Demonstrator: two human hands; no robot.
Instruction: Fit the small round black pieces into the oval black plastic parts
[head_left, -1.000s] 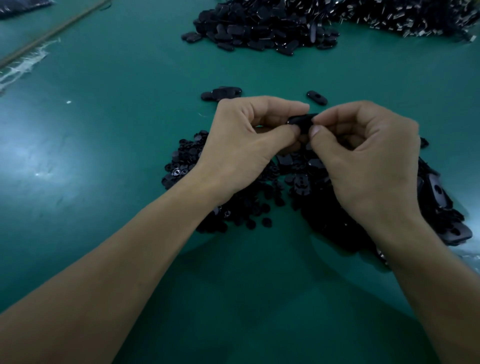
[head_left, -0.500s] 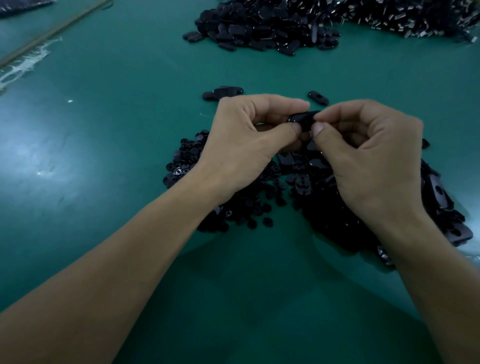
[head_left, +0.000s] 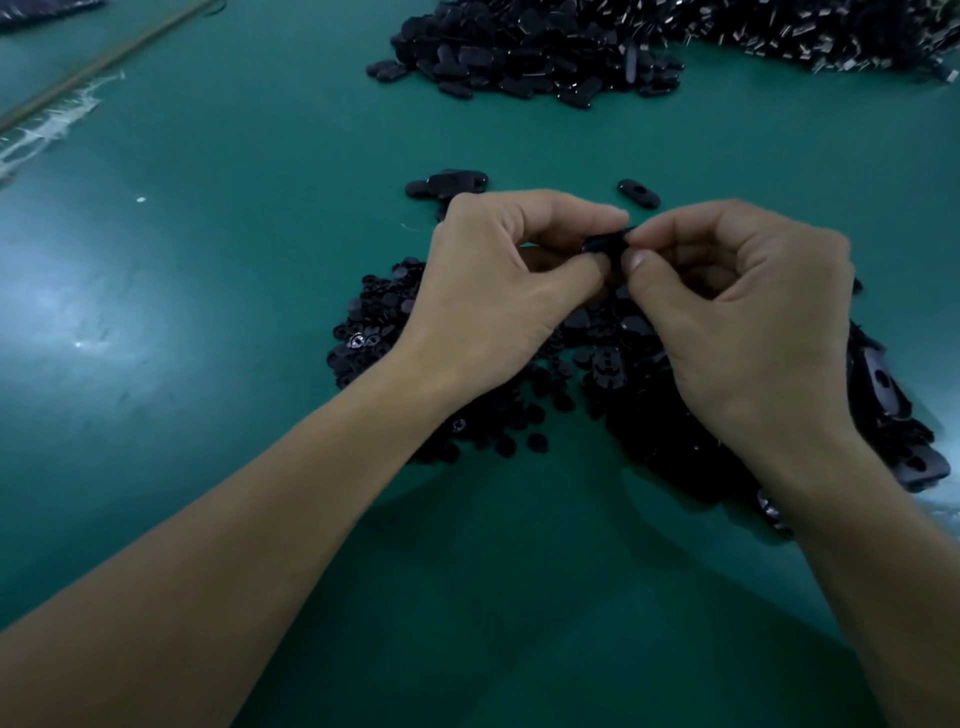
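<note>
Two grips on one part: left grip (head_left: 498, 291) and right grip (head_left: 748, 322) meet above the near heaps, each pinching one end of a single oval black part (head_left: 608, 243) between thumb and forefinger, remaining fingers curled in. The part hangs off the tabletop (head_left: 234, 260) between the two grips, mostly covered by them. I can't tell whether a round piece is seated in it. Below and left of the grips lies a heap of small round black pieces (head_left: 374, 322), spreading under the left wrist. Touching it on the right is a heap of oval parts (head_left: 883, 395) with slots showing, running under the right wrist to the frame edge. Just beyond the grips, one loose oval part (head_left: 639, 193) lies flat by itself, and a small cluster of ovals (head_left: 447, 184) sits next to the left knuckles. Far side of the tabletop holds a big pile of ovals (head_left: 530, 52), with a pile of shiny metal bits (head_left: 831, 36) beside it to the right. A thin rod (head_left: 104, 57) runs diagonally at the far left, with a white smear (head_left: 52, 124) next to it. The green surface shows glare on the left.
</note>
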